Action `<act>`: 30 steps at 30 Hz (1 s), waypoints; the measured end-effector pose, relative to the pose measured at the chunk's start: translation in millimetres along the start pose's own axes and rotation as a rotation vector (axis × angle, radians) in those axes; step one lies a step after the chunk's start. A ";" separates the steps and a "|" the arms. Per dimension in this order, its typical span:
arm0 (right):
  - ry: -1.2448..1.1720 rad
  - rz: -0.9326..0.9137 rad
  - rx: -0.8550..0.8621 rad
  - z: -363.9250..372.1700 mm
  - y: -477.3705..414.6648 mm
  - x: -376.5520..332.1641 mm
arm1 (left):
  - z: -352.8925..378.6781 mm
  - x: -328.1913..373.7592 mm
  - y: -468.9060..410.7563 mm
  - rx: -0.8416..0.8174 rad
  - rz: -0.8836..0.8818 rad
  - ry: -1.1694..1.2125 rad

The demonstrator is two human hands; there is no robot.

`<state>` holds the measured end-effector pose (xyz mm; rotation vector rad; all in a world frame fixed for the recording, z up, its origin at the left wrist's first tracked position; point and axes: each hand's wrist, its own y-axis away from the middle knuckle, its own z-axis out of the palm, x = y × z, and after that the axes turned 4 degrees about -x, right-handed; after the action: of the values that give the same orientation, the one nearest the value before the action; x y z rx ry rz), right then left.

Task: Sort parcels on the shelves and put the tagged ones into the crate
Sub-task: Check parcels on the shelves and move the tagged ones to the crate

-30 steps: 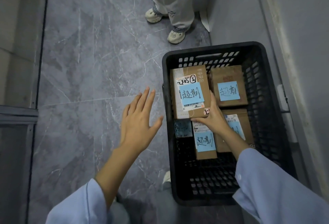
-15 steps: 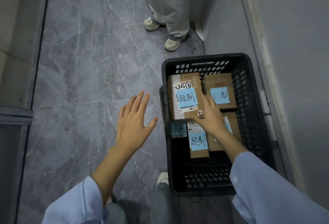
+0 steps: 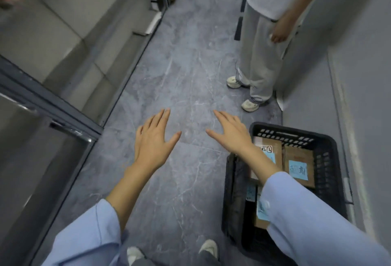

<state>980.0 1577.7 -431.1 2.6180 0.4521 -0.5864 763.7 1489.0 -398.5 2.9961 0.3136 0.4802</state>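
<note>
the bare left grip (image 3: pixel 152 141) and bare right grip (image 3: pixel 230 134) hover flat, fingers spread, above the grey marbled floor (image 3: pixel 190 71). the right forearm crosses a black slatted plastic crate (image 3: pixel 325 160) holding brown cardboard parcels with blue tags (image 3: pixel 296 155). another person in grey trousers (image 3: pixel 258 54) stands beyond.

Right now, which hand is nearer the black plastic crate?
Right. The right hand hovers by the far-left corner of the black plastic crate, forearm crossing above it; the left hand hangs farther left, apart from it.

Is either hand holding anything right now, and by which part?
Nothing is held. The left hand and the right hand are both open, fingers straight, above the floor beside the crate.
</note>
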 end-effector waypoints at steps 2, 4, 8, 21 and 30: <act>0.025 -0.097 -0.006 -10.2 -13.3 -57.9 | -41.8 -30.0 6.0 0.069 -0.055 -0.003; 0.057 -0.201 -0.001 -18.2 -22.8 -119.5 | -85.2 -62.8 15.8 0.144 -0.105 -0.019; 0.109 -0.402 0.006 -28.3 -27.3 -248.7 | -173.2 -134.7 45.5 0.255 -0.198 -0.064; 0.220 -0.819 0.130 -35.8 7.1 -620.7 | -420.0 -368.8 200.3 0.507 -0.517 -0.232; 0.217 -0.892 0.201 -27.5 24.0 -770.6 | -509.1 -475.3 253.9 0.592 -0.562 -0.320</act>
<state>337.0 1401.9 -42.6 2.5695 1.7435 -0.6175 207.6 1168.0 -28.0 3.2014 1.4181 -0.1826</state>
